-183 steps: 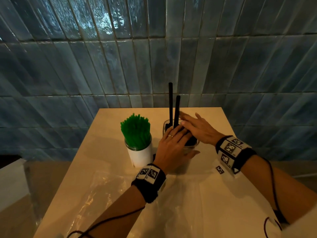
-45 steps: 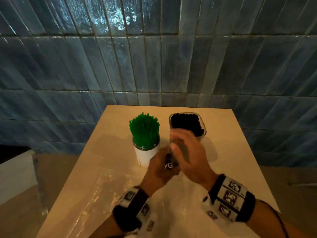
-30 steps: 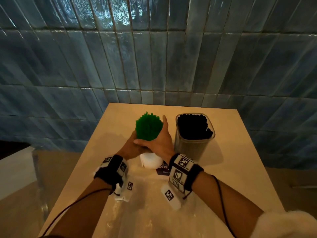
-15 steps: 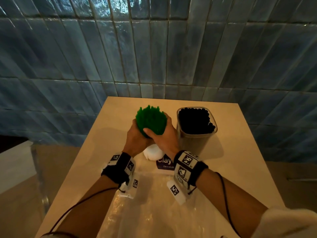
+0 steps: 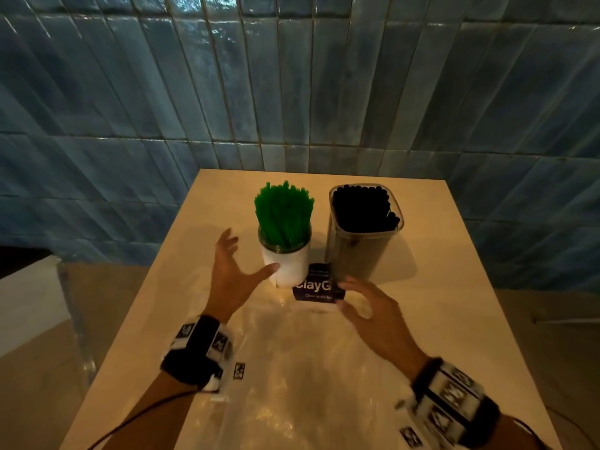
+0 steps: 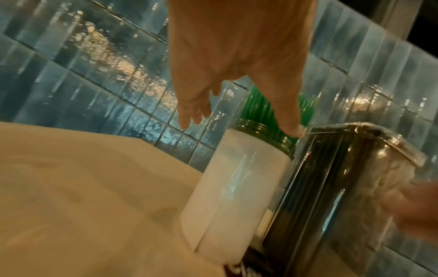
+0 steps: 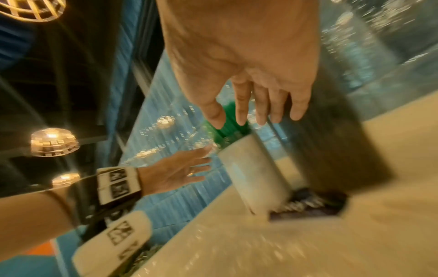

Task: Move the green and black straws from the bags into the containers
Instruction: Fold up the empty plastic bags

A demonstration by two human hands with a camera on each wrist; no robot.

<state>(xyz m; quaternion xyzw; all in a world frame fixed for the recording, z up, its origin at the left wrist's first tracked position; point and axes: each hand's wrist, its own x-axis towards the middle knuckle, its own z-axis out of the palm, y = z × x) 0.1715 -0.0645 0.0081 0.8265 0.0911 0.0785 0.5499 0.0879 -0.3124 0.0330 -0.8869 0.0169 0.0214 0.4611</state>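
Note:
Green straws point(image 5: 284, 212) stand upright in a white round jar point(image 5: 287, 266) near the table's middle. To its right a clear square container point(image 5: 363, 251) is packed with black straws point(image 5: 362, 206). My left hand point(image 5: 232, 271) hovers open just left of the jar, thumb tip near its side, holding nothing. My right hand point(image 5: 367, 308) hovers open in front of the clear container, fingers spread and empty. The left wrist view shows the jar point(image 6: 237, 180) and clear container point(image 6: 343, 187) close up under my left hand point(image 6: 237, 75); the right wrist view shows the right hand point(image 7: 249, 75), blurred.
Empty clear plastic bags point(image 5: 292, 368) lie flat on the beige table point(image 5: 454, 319) in front of the containers, one with a dark purple label point(image 5: 313, 285). A blue tiled wall point(image 5: 292, 92) rises behind the table. A white surface point(image 5: 29, 293) stands at the left.
Both hands have let go of the green straw bundle and drawn back toward me, spreading apart. The green straws now stand free in the jar.

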